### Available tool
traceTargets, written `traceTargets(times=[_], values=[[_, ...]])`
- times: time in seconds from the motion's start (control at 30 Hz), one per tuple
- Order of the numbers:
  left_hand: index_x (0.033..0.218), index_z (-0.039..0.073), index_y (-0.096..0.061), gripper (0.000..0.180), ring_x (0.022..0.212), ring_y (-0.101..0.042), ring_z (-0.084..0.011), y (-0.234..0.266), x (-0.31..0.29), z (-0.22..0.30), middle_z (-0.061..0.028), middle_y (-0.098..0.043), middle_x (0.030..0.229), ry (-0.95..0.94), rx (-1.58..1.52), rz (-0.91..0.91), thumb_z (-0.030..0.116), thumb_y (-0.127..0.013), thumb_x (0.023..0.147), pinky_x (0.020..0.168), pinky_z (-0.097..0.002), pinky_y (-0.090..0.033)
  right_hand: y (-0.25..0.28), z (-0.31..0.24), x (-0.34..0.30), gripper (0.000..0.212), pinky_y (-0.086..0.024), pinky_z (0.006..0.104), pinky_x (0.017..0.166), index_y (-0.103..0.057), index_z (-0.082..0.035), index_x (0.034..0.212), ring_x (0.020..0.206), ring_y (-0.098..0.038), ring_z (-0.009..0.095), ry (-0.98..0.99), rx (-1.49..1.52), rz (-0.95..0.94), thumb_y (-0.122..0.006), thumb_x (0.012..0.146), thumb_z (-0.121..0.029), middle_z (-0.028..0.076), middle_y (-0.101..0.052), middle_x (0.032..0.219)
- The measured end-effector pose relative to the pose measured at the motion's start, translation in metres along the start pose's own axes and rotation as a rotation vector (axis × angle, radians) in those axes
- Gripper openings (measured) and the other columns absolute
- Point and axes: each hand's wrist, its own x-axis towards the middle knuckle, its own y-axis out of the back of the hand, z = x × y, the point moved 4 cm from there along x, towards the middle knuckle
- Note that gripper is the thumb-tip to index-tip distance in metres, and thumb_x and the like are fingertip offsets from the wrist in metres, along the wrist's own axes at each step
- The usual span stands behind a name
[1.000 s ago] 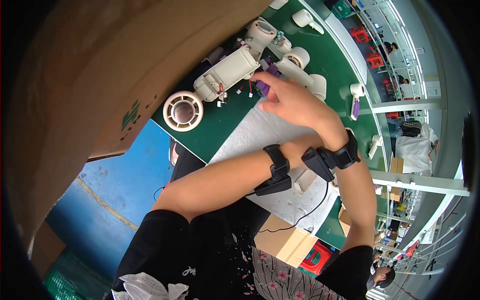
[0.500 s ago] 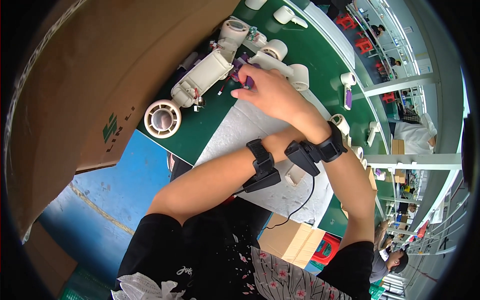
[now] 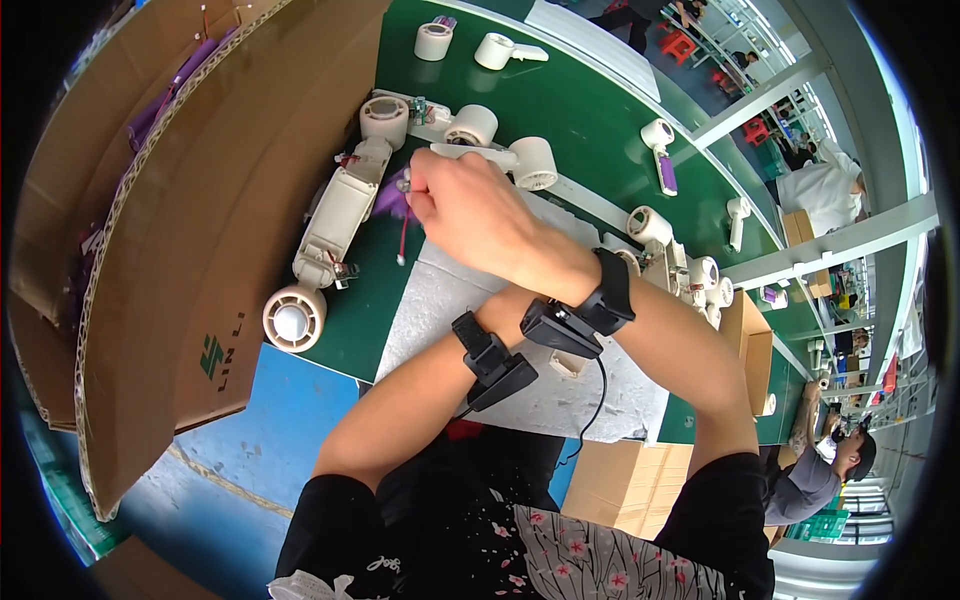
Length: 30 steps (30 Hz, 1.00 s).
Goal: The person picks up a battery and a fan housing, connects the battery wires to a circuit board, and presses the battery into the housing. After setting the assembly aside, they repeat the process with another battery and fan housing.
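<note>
My right hand [image 3: 472, 208] is closed, its curled fingers at a purple battery [image 3: 393, 196], blurred, that sticks out to the left. A red wire [image 3: 403, 240] with a small white plug dangles below it. Under my right forearm passes my left forearm [image 3: 415, 410]; the left hand is hidden there. Just beyond my right hand lies a white handheld-fan housing [image 3: 533, 163] with a round head. To the left, a long white open handle shell [image 3: 338, 212] lies beside a ring-shaped white fan head [image 3: 294, 320].
A tall cardboard box [image 3: 235, 180] holding purple batteries stands at the left. White foam sheet [image 3: 440, 310] covers part of the green table [image 3: 590, 110]. More fan parts [image 3: 650, 226] sit at the right, another fan [image 3: 497, 51] farther off. Co-workers [image 3: 815, 470] are at the right.
The view has swung, showing more of the box interior. My right hand stays over the fan parts; the purple battery now shows at its left, with the red wire hanging down.
</note>
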Motion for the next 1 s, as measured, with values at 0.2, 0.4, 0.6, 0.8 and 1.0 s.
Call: traceTargets(times=[0.2, 0.4, 0.6, 0.8, 1.0], values=[[0.123, 0.008, -0.058, 0.04, 0.109, -0.06, -0.0283, -0.006, 0.029, 0.013, -0.0143, -0.062, 0.119, 0.036, 0.245, -0.176, 0.02, -0.065, 0.085, 0.096, -0.0372, -0.045, 0.051, -0.006, 0.001, 0.012, -0.048, 0.0301, 0.058, -0.061, -0.001, 0.089, 0.066, -0.06, 0.013, 0.006, 0.456, 0.005, -0.065, 0.089, -0.012, 0.006, -0.064, 0.075], [0.123, 0.017, -0.055, 0.048, 0.098, -0.062, -0.0385, -0.018, 0.038, 0.015, -0.0183, -0.059, 0.108, 0.167, 0.524, -0.235, 0.015, -0.07, 0.078, 0.087, -0.0457, -0.048, 0.141, 0.055, 0.029, 0.016, -0.052, 0.0328, 0.076, -0.059, -0.001, 0.09, 0.087, -0.061, 0.017, 0.164, 1.108, 0.309, -0.058, 0.096, -0.016, 0.011, -0.062, 0.101], [0.123, 0.02, -0.053, 0.049, 0.092, -0.063, -0.0382, -0.016, 0.034, 0.015, -0.0164, -0.057, 0.101, 0.164, 0.555, -0.199, 0.014, -0.07, 0.077, 0.082, -0.048, -0.048, 0.148, 0.205, 0.076, 0.02, -0.052, 0.0359, 0.072, -0.058, 0.001, 0.09, 0.083, -0.063, 0.02, -0.346, 1.883, 0.707, -0.049, 0.099, -0.015, 0.014, -0.064, 0.093], [0.122, 0.022, -0.052, 0.048, 0.089, -0.063, -0.0376, -0.016, 0.03, 0.015, -0.0148, -0.057, 0.101, 0.228, 0.537, -0.169, 0.014, -0.069, 0.078, 0.079, -0.0479, -0.049, 0.099, 0.316, 0.133, 0.015, -0.051, 0.0359, 0.069, -0.06, -0.001, 0.101, 0.077, -0.066, 0.024, -0.45, 0.62, 0.174, -0.057, 0.088, -0.008, 0.017, -0.064, 0.075], [0.122, 0.023, -0.053, 0.049, 0.083, -0.064, -0.0359, -0.022, 0.033, 0.017, -0.0128, -0.055, 0.096, 0.167, 0.519, -0.147, 0.015, -0.071, 0.077, 0.074, -0.046, -0.052, 0.074, 0.352, 0.158, 0.04, -0.053, 0.0412, 0.083, -0.063, -0.014, 0.117, 0.096, -0.066, 0.032, -0.228, -0.545, 0.301, -0.066, 0.078, -0.005, 0.017, -0.068, 0.095]])
